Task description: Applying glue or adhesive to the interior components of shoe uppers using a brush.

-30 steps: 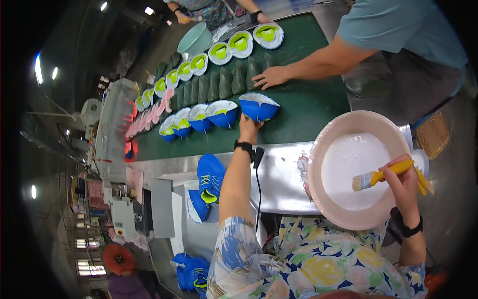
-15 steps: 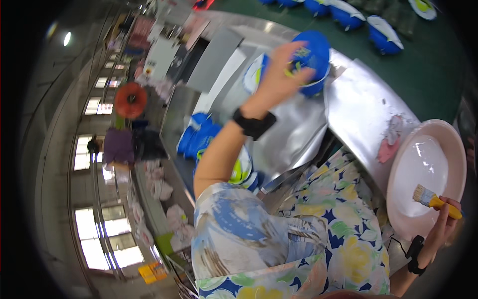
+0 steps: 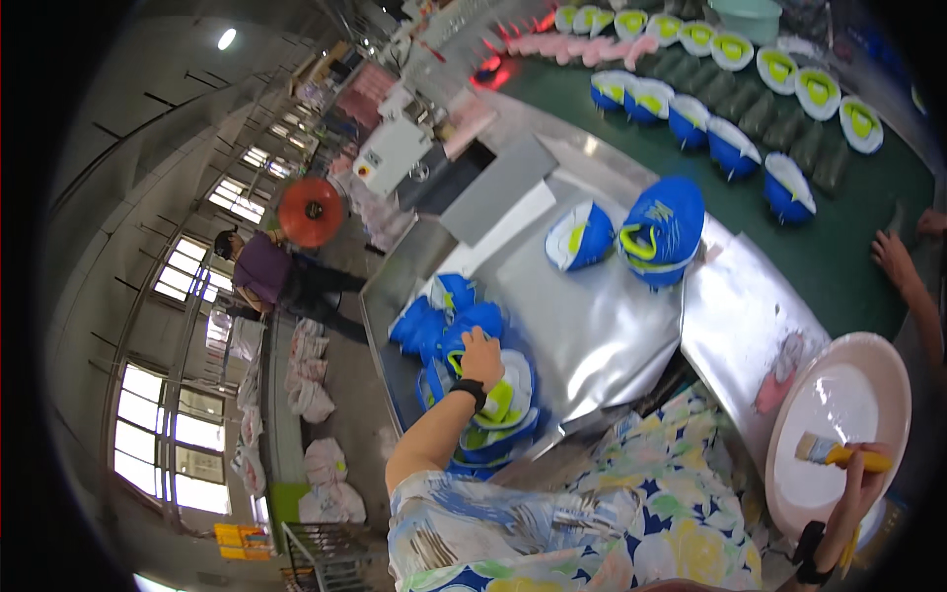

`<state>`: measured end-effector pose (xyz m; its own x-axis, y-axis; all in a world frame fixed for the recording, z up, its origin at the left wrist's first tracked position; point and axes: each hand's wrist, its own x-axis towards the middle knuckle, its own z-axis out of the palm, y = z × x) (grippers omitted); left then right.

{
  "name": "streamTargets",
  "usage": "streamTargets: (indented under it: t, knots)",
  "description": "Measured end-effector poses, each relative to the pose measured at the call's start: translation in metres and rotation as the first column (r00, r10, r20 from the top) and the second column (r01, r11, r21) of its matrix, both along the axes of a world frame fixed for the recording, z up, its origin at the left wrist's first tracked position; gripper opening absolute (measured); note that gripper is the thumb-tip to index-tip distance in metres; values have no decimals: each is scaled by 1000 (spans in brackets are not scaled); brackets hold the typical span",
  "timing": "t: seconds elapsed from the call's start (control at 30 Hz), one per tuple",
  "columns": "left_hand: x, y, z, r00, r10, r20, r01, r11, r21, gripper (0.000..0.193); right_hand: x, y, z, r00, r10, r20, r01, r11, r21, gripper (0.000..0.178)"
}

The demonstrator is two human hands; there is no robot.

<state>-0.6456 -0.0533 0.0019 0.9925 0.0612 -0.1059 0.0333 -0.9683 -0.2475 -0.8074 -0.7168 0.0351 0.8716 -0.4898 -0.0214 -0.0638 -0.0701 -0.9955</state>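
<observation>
My left hand (image 3: 480, 357) is on a pile of blue shoe uppers with yellow-green linings, its fingers closed at the collar of one upper (image 3: 483, 321). The pile lies at the left of the metal-covered table. Farther off, a blue upper (image 3: 663, 222) stands at the sheet's far edge, and another upper (image 3: 580, 237) lies on its side to the left of it. My right hand (image 3: 862, 478) grips the yellow handle of a paintbrush (image 3: 829, 451). Its pale bristles hang over white liquid in a pink basin (image 3: 896, 380).
A green conveyor belt (image 3: 848, 266) carries rows of uppers and dark pieces. A co-worker's hands (image 3: 894, 259) are over its right side. Pinkish cloth (image 3: 779, 380) lies beside the basin. At the far left a person in purple (image 3: 261, 271) stands near an orange fan (image 3: 312, 211).
My left hand has left the blue upper at the far edge and come back to the pile on the left. My right hand still holds the brush over the basin. The view has shifted.
</observation>
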Motion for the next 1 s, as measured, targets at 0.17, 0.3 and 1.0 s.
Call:
streamTargets:
  t: [0.17,0.3,1.0]
  knots:
    - [17,-35,18,942,-76,-328,4,977,-214,38,-3,11,10,999,-34,37,34,999,-23,15]
    - [27,8,-1,864,-32,-503,80,994,75,76,-6,20,13,996,-67,55,67,998,7,15]
    - [87,-157,74,618,-677,-400,1,509,-861,61,-3,21,42,986,-163,-44,144,949,-279,18]
